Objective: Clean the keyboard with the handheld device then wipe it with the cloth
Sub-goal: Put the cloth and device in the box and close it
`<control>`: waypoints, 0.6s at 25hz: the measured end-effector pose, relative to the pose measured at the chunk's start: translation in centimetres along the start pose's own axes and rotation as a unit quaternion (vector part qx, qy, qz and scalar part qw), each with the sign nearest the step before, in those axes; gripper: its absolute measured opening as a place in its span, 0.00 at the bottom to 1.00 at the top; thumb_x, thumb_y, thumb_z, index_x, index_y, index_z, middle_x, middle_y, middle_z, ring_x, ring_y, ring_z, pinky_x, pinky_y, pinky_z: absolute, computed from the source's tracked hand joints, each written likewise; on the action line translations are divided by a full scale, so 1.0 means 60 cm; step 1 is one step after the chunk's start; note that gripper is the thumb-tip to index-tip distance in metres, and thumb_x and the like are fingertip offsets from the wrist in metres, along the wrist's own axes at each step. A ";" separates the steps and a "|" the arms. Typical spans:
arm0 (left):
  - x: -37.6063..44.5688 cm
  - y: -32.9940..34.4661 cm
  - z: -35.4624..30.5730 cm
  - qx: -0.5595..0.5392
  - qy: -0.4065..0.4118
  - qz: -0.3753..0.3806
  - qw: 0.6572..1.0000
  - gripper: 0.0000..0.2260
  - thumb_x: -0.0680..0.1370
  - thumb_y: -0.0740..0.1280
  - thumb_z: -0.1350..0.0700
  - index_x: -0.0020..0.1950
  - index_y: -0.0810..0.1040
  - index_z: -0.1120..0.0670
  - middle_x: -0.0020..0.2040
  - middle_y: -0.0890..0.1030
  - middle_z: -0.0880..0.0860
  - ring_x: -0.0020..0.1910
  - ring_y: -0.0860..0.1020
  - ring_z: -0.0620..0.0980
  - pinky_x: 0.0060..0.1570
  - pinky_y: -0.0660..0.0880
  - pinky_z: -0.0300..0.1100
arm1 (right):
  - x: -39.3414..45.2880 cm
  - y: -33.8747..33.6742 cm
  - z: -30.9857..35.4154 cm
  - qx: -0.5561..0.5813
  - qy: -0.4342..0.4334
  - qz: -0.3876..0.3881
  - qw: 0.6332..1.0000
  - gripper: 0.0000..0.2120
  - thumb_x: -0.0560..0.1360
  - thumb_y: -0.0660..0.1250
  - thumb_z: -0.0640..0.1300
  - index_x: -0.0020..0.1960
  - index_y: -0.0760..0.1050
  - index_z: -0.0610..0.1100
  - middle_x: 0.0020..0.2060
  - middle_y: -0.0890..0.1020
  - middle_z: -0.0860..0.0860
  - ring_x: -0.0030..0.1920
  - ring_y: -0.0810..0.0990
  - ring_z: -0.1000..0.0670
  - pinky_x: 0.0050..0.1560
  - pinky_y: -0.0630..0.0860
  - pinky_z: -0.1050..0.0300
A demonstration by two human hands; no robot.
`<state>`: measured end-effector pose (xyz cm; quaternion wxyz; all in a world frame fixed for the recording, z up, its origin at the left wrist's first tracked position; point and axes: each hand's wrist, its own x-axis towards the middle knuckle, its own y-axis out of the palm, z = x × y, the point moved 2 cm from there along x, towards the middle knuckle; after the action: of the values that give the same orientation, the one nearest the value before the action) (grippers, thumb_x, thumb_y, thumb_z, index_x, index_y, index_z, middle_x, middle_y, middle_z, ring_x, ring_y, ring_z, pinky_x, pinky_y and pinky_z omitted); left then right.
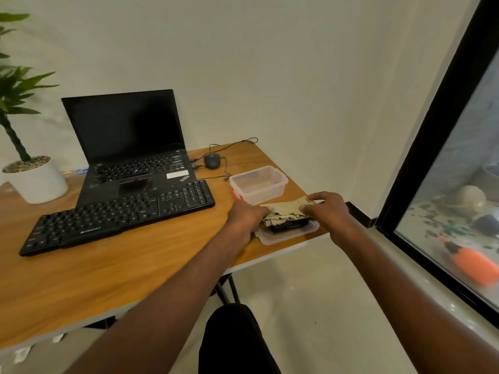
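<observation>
Head view. Wooden desk point(129, 268) w/ pale edge fills the left and centre of frame; its right corner ends near centre right, metal legs visible below. Behind it a plain off-white wall point(270, 63). Pale floor point(310, 292) at lower right. Black-framed window point(432, 130) runs down the right edge; through the glass, rubble and an orange object point(472, 263), blurred.

Upper left: potted plant point(32, 168) in white pot, standing on desk. Right of it an open laptop point(129, 147), screen dark. Just in front of the laptop, black keyboard point(118, 217), set at a slant, lower-left end nearest the camera. Wired mouse point(212, 160) behind the laptop's right corner, cable looping toward the wall. Clear tub point(259, 183), right of keyboard, red clip on its near-left side.

Centre right, near desk's front-right edge: clear lid point(286, 232) lying flat, a black device point(290, 225) on it, mostly covered by beige cloth point(287, 210).

Left hand point(247, 214) grips the cloth's left end, fingers curled round it. Right hand point(328, 209) pinches the cloth's right end btwn thumb and fingers, index stretched over the top edge. Cloth spans btwn both hands, draped over the device. Both forearms reach in from the bottom of frame. Dark-clad knee point(232, 341) at bottom centre.
</observation>
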<state>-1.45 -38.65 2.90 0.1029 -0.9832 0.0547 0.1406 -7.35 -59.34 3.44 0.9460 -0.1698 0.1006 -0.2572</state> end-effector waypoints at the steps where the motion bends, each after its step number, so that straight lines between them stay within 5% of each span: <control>1: 0.002 0.000 0.000 -0.001 0.001 -0.004 1.000 0.26 0.73 0.82 0.56 0.69 0.78 0.57 0.61 0.84 0.55 0.58 0.82 0.54 0.59 0.82 0.51 | -0.002 0.000 0.001 0.010 0.002 0.004 1.000 0.20 0.72 0.79 0.39 0.62 0.80 0.46 0.56 0.82 0.44 0.54 0.84 0.45 0.45 0.82 0.53; 5: 0.003 0.001 -0.005 0.001 0.037 -0.026 0.999 0.19 0.68 0.83 0.51 0.55 0.84 0.57 0.52 0.86 0.54 0.51 0.82 0.54 0.58 0.82 0.54 | -0.013 -0.004 0.017 0.051 -0.048 -0.019 0.997 0.17 0.71 0.78 0.36 0.58 0.83 0.47 0.50 0.84 0.44 0.47 0.85 0.48 0.39 0.79 0.58; 7: 0.003 -0.003 -0.026 -0.031 0.060 -0.020 0.998 0.10 0.72 0.81 0.55 0.45 0.84 0.58 0.47 0.86 0.55 0.44 0.81 0.53 0.49 0.81 0.48 | -0.012 -0.005 0.037 0.069 -0.082 -0.033 0.994 0.15 0.71 0.78 0.36 0.54 0.84 0.49 0.47 0.84 0.45 0.45 0.86 0.49 0.38 0.80 0.58; 10: 0.018 -0.028 -0.077 -0.037 0.083 -0.032 0.995 0.08 0.77 0.78 0.56 0.47 0.83 0.60 0.50 0.86 0.59 0.42 0.81 0.52 0.44 0.79 0.46 | 0.013 0.006 0.084 0.090 -0.115 -0.035 0.989 0.13 0.70 0.78 0.37 0.50 0.85 0.52 0.43 0.86 0.48 0.42 0.86 0.51 0.36 0.77 0.59; 15: 0.096 -0.070 -0.125 0.053 0.080 -0.109 0.989 0.13 0.77 0.78 0.56 0.54 0.81 0.62 0.46 0.81 0.55 0.39 0.77 0.49 0.35 0.75 0.44 | 0.103 0.072 0.142 0.044 -0.118 -0.030 0.992 0.09 0.69 0.79 0.36 0.47 0.86 0.46 0.44 0.87 0.50 0.46 0.86 0.51 0.47 0.83 0.57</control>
<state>6.63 -36.63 9.09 0.1647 -0.9846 -0.0375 0.0460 2.20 -56.75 9.07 0.9496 -0.1605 -0.0281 -0.2678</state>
